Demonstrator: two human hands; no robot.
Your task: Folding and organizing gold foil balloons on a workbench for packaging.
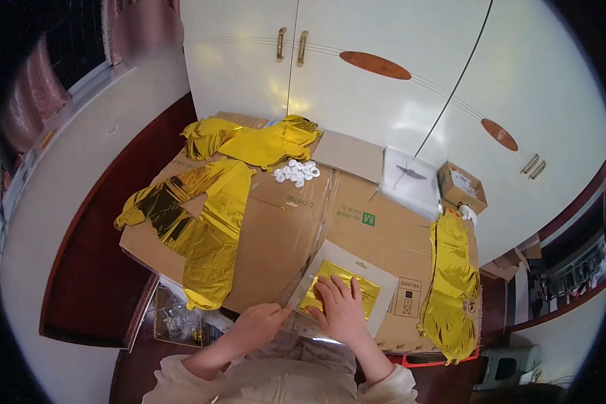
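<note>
In front of me lies a pale hanging card package with a folded gold foil balloon at its middle. Clear plastic seems to run along its left side. My right hand rests on the gold foil, palm down with its fingers apart. At the lower left corner of the package my left hand pinches the plastic edge between thumb and forefinger. To the left a large flat gold foil balloon is spread out, and another gold foil balloon lies behind it.
A cardboard box serves as the work surface. White ribbon rolls are heaped at the back. Further right are a grey board, a clear plastic bag, a small carton and a long gold balloon. White cabinet doors stand behind.
</note>
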